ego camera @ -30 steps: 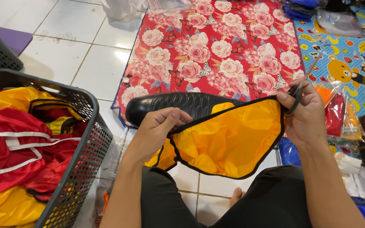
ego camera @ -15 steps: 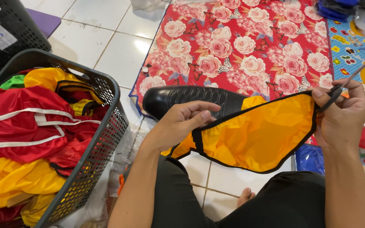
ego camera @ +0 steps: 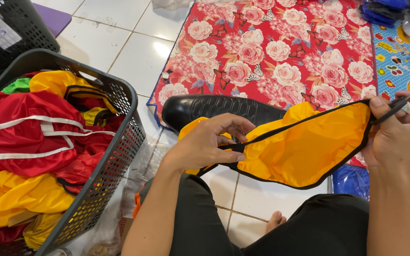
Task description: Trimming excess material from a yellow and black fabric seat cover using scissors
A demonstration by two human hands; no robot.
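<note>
Yellow cloth piece [ego camera: 304, 142]: one, at centre right of the frame, a curved panel edged all round with black binding, stretched flat between both hands so that its edge lies taut and easy to follow.
Left hand [ego camera: 205, 144]: grip narrow, thumb and fingertips pinched on the binding at the panel's left end, anchoring it against the pull from the other side.
Right hand [ego camera: 397, 130]: grip closed on the panel's upper right corner and round a thin dark tool [ego camera: 406, 100] (probably small snips; I cannot tell which kind), whose tip sticks out toward the right edge.
Black shoe [ego camera: 214, 110]: one, lying on its side just behind the cloth, on the near edge of the mat.
Floral mat [ego camera: 281, 52]: one, red with pink roses, spread on the white tiled floor [ego camera: 119, 42] in the upper middle.
Grey basket [ego camera: 119, 156]: one at lower left, heaped with red and yellow cloth pieces, close beside the left arm for easy reach.
Second basket [ego camera: 10, 23]: one, darker, at upper left.
Bare foot [ego camera: 276, 220]: one showing, bottom centre, tucked in as the person sits on the floor.
</note>
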